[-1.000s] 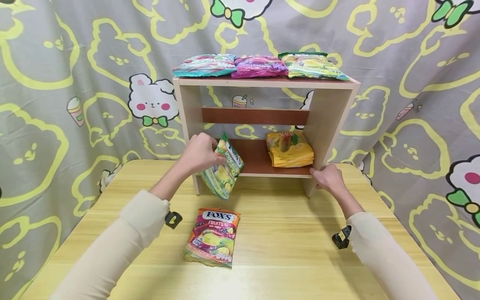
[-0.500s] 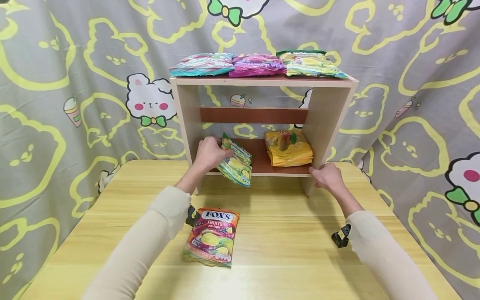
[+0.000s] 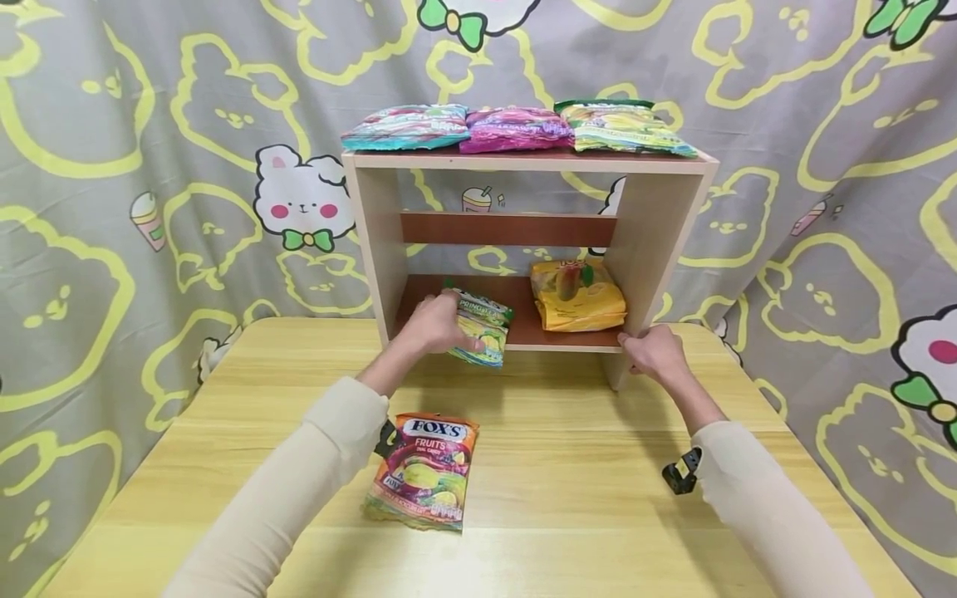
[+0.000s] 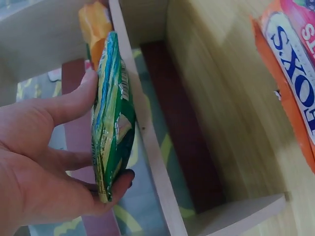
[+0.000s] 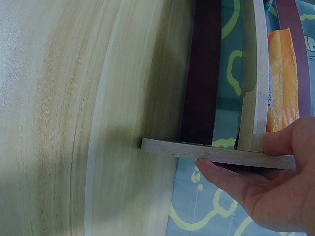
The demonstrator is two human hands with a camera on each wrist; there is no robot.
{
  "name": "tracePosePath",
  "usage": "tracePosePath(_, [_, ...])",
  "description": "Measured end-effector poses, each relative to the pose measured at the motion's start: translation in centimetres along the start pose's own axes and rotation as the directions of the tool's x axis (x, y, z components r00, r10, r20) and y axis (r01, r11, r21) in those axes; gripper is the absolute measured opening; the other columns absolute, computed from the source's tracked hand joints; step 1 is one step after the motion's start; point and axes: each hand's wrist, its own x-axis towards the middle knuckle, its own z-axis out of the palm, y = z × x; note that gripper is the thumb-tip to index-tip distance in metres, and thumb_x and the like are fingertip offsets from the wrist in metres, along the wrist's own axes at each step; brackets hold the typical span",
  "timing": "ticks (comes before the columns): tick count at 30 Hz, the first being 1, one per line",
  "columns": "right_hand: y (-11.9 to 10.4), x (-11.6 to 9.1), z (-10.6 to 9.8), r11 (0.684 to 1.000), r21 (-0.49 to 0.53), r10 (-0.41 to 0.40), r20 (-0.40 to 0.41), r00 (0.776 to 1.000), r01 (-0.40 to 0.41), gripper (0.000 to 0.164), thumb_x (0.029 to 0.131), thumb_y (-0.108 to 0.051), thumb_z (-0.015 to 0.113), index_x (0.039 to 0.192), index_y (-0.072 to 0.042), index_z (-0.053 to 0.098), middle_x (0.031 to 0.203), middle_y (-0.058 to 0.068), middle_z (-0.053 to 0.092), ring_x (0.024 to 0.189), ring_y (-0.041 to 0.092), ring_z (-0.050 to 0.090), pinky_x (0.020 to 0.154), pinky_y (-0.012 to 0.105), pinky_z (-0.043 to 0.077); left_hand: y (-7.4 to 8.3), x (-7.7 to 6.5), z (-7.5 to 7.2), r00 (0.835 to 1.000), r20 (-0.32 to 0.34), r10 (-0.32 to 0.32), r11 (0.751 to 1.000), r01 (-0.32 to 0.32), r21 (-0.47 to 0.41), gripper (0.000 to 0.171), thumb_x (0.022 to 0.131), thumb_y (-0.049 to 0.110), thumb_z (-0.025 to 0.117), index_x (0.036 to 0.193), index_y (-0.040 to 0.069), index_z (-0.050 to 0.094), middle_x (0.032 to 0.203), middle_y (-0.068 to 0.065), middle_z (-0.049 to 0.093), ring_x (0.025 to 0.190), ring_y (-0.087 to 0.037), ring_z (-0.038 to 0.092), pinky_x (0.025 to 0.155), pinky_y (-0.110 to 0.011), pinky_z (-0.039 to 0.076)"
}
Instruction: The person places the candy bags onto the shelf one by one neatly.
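Observation:
My left hand [image 3: 439, 325] grips a green and yellow Fox's candy bag [image 3: 484, 330] at the left part of the lower shelf. The left wrist view shows the green bag [image 4: 112, 123] between thumb and fingers, close over the shelf's front edge. My right hand [image 3: 652, 350] holds the right side panel of the small wooden shelf [image 3: 669, 249], low down at the front corner. In the right wrist view, that hand [image 5: 275, 182] has its thumb above and fingers below the panel edge. A yellow bag with a mango picture [image 3: 583, 301] lies at the right of the lower shelf.
An orange and pink Fox's Fruits bag [image 3: 426, 473] lies on the wooden table [image 3: 568, 473], near my left forearm. On the shelf's top board lie a teal bag [image 3: 407, 127], a purple bag [image 3: 516, 130] and a yellow-green bag [image 3: 624, 127]. A patterned curtain [image 3: 224, 166] hangs behind.
My left hand has carried the green bag right and inward onto the lower shelf area, tilting it flatter. My right hand has stayed on the side panel.

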Motion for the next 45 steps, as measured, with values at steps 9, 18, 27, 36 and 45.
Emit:
tracePosePath(9, [0.2, 0.0, -0.1, 1.0, -0.016, -0.002, -0.01, 1.0, 0.001, 0.046, 0.091, -0.037, 0.052, 0.092, 0.007, 0.066, 0.077, 0.017, 0.07, 0.055, 0.015, 0.066, 0.06, 0.028, 0.049, -0.2, 0.4, 2.4, 0.992, -0.106, 0.067, 0.997, -0.063, 0.033, 0.063, 0.084, 0.044, 0.068, 0.133, 0.006, 0.054, 0.127, -0.017, 0.055, 0.114, -0.034, 0.052, 0.097, -0.046, 0.046])
tracePosePath(18, [-0.1, -0.1, -0.1, 1.0, -0.006, -0.015, -0.009, 1.0, 0.015, 0.043, 0.091, -0.036, 0.052, 0.084, 0.004, 0.065, 0.079, 0.02, 0.07, 0.055, 0.016, 0.066, 0.06, 0.028, 0.049, -0.2, 0.7, 4.1, 0.987, -0.145, 0.067, 0.997, -0.06, 0.055, 0.056, 0.093, 0.049, 0.053, 0.134, 0.012, 0.052, 0.131, -0.022, 0.052, 0.11, -0.04, 0.055, 0.079, -0.052, 0.053])
tracePosePath(27, [-0.1, 0.0, -0.1, 1.0, -0.027, -0.009, -0.008, 1.0, 0.009, 0.044, 0.091, -0.036, 0.052, 0.086, 0.005, 0.066, 0.073, 0.015, 0.07, 0.055, 0.016, 0.065, 0.058, 0.027, 0.048, 0.9, -0.1, 4.0, 0.974, -0.202, 0.104, 0.99, -0.081, 0.117, 0.051, 0.094, 0.044, 0.054, 0.128, 0.006, 0.054, 0.129, -0.027, 0.05, 0.112, -0.044, 0.052, 0.088, -0.054, 0.049])
tracePosePath(36, [0.1, -0.1, 0.0, 0.999, -0.032, -0.004, -0.004, 1.0, 0.004, 0.046, 0.091, -0.038, 0.052, 0.088, 0.006, 0.066, 0.061, 0.005, 0.067, 0.058, 0.017, 0.065, 0.057, 0.027, 0.047, 3.6, -3.2, 4.9, 0.995, -0.032, 0.093, 0.939, -0.077, 0.336, 0.077, 0.091, 0.056, 0.05, 0.15, 0.012, 0.027, 0.147, -0.032, 0.027, 0.133, -0.053, 0.026, 0.104, -0.068, 0.025])
tracePosePath(45, [0.1, -0.1, 0.0, 0.999, -0.036, -0.014, -0.014, 1.0, 0.013, 0.042, 0.092, -0.037, 0.052, 0.081, 0.001, 0.065, 0.068, 0.013, 0.069, 0.059, 0.019, 0.066, 0.057, 0.028, 0.047, 3.0, -3.1, 7.0, 0.997, -0.016, 0.081, 0.93, -0.07, 0.36, 0.09, 0.088, 0.058, 0.052, 0.154, 0.014, 0.009, 0.152, -0.031, 0.011, 0.138, -0.051, 0.01, 0.108, -0.069, 0.009])
